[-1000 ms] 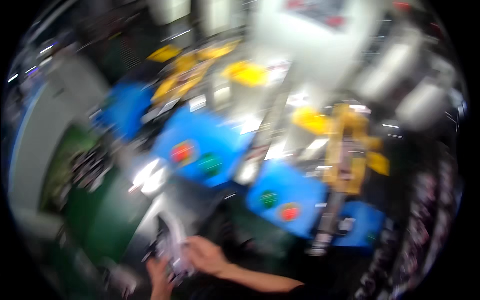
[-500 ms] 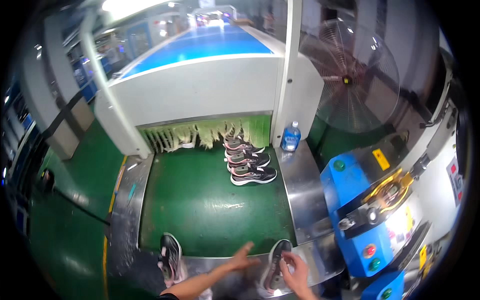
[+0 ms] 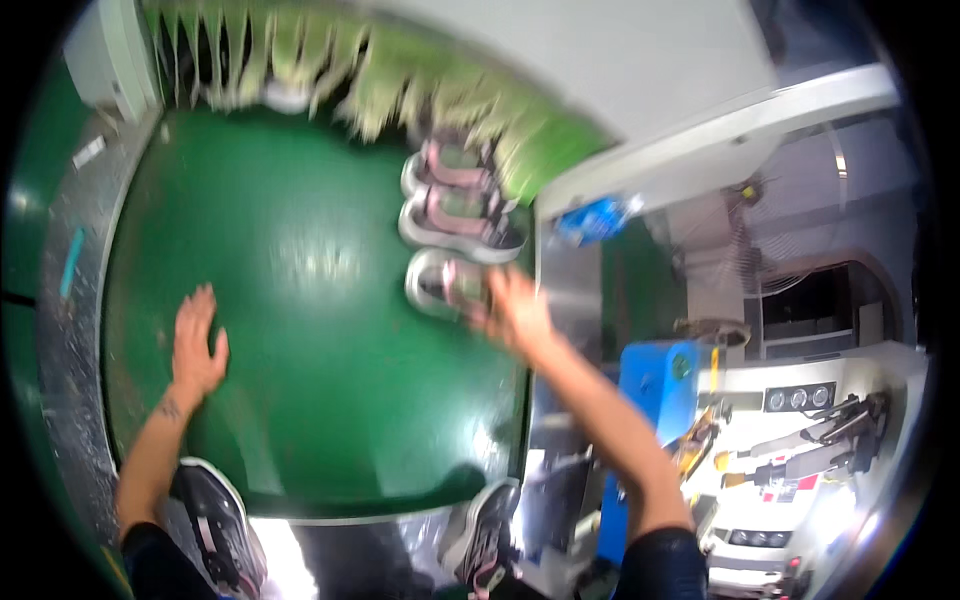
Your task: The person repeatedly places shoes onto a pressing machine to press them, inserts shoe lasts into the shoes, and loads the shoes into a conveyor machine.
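Observation:
My right hand (image 3: 516, 312) is at the toe end of the nearest sneaker (image 3: 440, 284) on the green belt, fingers closed over it. That sneaker is black and pink with a pale sole; motion blurs it, and my fingers hide its toe. Just behind it stand two similar sneakers, a middle one (image 3: 455, 224) and a farther one (image 3: 440, 170) close to the fringe. Over the left part of the belt, my left hand (image 3: 200, 345) is open and holds nothing. Near the front edge are a dark sneaker (image 3: 215, 525) at left and another (image 3: 485, 530) at right.
A green strip fringe (image 3: 400, 85) hangs across the far end of the belt (image 3: 300, 350), with a pale shoe partly behind it. Metal rails flank the belt. On the right stand a blue-labelled bottle (image 3: 595, 220), a blue control box (image 3: 658, 385) and a large fan (image 3: 740, 240).
My view has swung closer over the belt. My right hand has left the front-right sneaker and reached forward to the nearest belt sneaker. My left hand has moved to the belt's left side.

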Demonstrator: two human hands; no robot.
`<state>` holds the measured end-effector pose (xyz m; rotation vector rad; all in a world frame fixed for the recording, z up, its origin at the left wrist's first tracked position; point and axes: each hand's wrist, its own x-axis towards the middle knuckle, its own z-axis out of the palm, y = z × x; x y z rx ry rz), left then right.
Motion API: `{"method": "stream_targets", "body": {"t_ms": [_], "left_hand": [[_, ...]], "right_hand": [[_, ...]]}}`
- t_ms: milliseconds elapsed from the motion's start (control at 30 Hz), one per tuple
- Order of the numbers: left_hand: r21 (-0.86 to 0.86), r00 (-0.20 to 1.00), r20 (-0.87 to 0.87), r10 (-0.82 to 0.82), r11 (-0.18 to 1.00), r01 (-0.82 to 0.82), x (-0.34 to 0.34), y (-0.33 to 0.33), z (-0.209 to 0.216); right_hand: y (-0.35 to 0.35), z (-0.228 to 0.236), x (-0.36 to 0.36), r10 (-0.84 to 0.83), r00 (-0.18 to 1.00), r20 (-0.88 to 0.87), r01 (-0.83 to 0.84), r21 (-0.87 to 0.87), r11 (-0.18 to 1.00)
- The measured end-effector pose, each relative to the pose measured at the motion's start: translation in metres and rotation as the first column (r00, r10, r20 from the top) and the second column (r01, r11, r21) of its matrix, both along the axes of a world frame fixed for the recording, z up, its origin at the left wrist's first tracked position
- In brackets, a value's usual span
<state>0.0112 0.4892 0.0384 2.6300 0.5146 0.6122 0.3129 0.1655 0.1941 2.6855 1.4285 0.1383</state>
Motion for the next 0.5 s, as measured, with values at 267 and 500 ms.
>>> {"method": "stream_targets", "body": {"t_ms": [267, 500], "left_hand": [[-0.971, 0.727, -0.199, -0.657, 0.030, -0.239, 0.041, -0.134, 0.153], [-0.857, 0.741, 0.392, -0.545, -0.510, 0.079, -0.030, -0.296, 0.247]], "right_hand": [[-0.157, 0.144, -0.274, -0.135, 0.712, -0.689, 0.615, 0.519, 0.594], [-0.243, 0.164, -0.354, 0.059, 0.833, -0.551, 0.541, 0.831, 0.126]]}}
